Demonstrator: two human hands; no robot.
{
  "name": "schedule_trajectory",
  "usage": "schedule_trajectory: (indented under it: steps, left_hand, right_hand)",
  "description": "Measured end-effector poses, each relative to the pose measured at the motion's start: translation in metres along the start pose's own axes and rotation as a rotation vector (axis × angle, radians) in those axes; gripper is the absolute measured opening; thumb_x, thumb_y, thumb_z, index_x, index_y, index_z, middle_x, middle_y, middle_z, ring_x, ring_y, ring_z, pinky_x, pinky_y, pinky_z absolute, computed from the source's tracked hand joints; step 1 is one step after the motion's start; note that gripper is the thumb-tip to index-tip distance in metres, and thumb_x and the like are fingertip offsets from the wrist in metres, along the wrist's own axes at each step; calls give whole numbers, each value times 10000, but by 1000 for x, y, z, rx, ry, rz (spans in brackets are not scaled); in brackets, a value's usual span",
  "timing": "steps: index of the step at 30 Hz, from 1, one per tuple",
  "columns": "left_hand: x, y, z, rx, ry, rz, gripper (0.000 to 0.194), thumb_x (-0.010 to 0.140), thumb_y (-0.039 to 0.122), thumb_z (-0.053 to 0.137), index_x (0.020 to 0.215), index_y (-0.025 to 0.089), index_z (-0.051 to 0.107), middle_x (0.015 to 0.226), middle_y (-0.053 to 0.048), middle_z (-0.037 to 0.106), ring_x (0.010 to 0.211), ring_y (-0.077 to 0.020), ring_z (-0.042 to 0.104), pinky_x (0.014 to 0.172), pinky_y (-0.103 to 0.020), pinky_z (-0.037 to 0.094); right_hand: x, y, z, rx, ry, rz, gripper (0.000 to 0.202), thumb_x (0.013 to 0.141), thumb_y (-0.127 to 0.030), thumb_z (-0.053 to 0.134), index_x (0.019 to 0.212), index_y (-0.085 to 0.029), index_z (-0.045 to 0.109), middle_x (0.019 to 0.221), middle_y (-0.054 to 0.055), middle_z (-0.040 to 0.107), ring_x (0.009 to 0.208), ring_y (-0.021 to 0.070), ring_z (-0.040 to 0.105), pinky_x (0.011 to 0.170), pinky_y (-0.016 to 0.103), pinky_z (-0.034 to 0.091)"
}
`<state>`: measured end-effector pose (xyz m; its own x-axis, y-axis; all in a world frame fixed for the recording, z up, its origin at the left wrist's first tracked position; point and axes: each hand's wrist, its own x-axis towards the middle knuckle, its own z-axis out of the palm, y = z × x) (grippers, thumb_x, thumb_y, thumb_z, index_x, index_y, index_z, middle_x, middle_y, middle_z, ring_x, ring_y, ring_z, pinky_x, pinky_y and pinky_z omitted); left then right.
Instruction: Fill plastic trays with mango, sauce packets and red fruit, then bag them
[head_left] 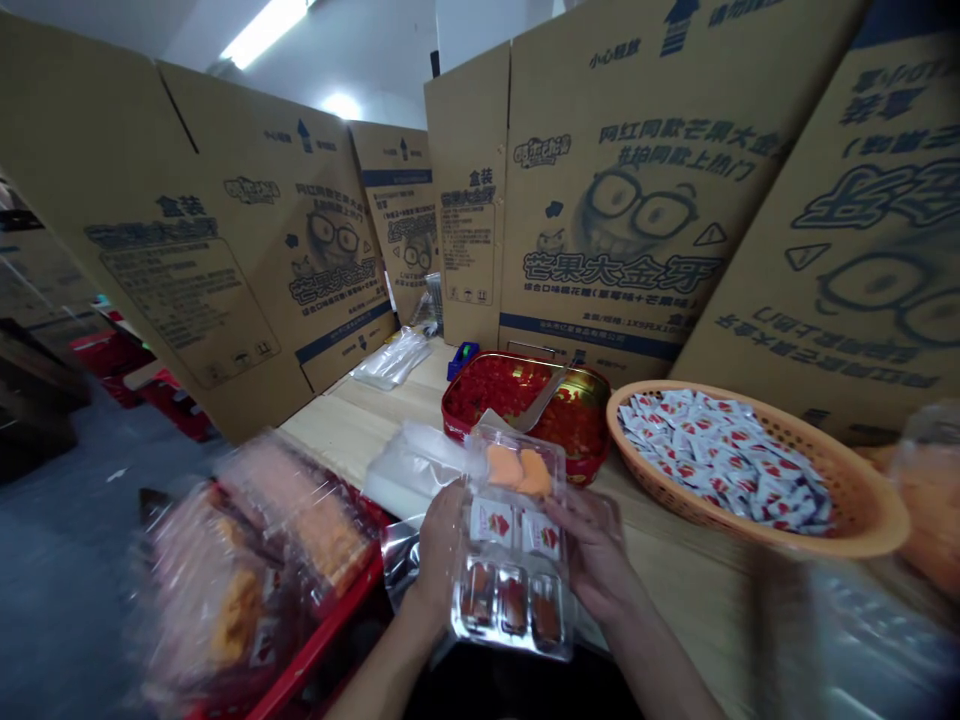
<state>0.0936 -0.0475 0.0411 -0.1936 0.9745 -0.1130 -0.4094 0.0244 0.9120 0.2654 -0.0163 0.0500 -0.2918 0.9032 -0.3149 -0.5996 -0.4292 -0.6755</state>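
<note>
A clear plastic tray [514, 560] is held upright between both hands. Two orange pieces lie at its top, two white sachets with red prints in the middle, and three brown-red portions in its bottom compartments. My left hand [441, 545] grips the tray's left edge, and my right hand [592, 550] holds its right edge. Just behind the tray is a red tin [450, 412] of red pieces with a metal utensil [541, 400] in it. Clear plastic bags [412, 465] lie beside my left hand.
At the right, an orange basket [874, 510] holds many sachets [720, 455]. Filled clear packages [300, 510] sit in a red crate [322, 635] at lower left. Large cardboard boxes [600, 200] line the wooden table [337, 410]; a blue tape dispenser [462, 360] is behind.
</note>
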Motion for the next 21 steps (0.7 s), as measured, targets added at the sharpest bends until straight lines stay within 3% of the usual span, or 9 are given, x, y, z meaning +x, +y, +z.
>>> schedule_trajectory:
  steps: [3, 7, 10, 12, 17, 21]
  left_hand:
    - [-2, -7, -5, 205, 55, 62, 284, 668, 235, 697, 932, 209, 596, 938, -49, 618, 953, -244, 542, 799, -310, 419]
    - [2, -7, -18, 156, -7, -120, 482, 684, 423, 682, 1086, 191, 551, 922, -56, 628, 781, -181, 583, 686, -271, 430]
    - [6, -5, -27, 171, -91, -202, 438, 679, 501, 661, 894, 120, 628, 743, -51, 634, 613, -136, 552, 603, -246, 408]
    - [8, -5, -30, 196, -64, -160, 392, 653, 487, 690, 746, 111, 626, 658, -32, 621, 574, -116, 530, 589, -229, 392]
    - [7, -8, -37, 255, 36, -50, 335, 614, 428, 738, 644, 128, 591, 638, -28, 643, 616, -121, 561, 634, -222, 394]
    - [0, -11, -37, 318, 72, -20, 299, 568, 347, 782, 619, 125, 589, 572, 3, 607, 547, -86, 503, 565, -194, 349]
  right_hand:
    - [3, 0, -3, 7, 1, 45, 243, 573, -201, 772, 804, -202, 698, 773, 17, 715, 698, 238, 667, 610, 329, 564]
    - [-2, -5, -6, -40, -42, 59, 255, 581, -161, 768, 825, -193, 701, 794, 20, 715, 705, 196, 666, 637, 278, 554]
    - [-5, -6, -9, -72, -67, 99, 213, 596, -159, 761, 799, -181, 698, 776, 17, 712, 671, 175, 661, 605, 253, 549]
    - [-3, -7, -15, -63, -36, 45, 194, 600, -155, 758, 779, -191, 692, 759, 1, 710, 652, 164, 659, 576, 235, 545]
    - [14, -27, -26, 113, 193, -131, 117, 645, -121, 705, 730, -192, 667, 686, -21, 699, 585, 126, 644, 560, 202, 545]
    - [27, -55, -12, 301, 285, -332, 157, 757, -96, 565, 828, -198, 661, 751, -26, 708, 643, 103, 648, 615, 196, 549]
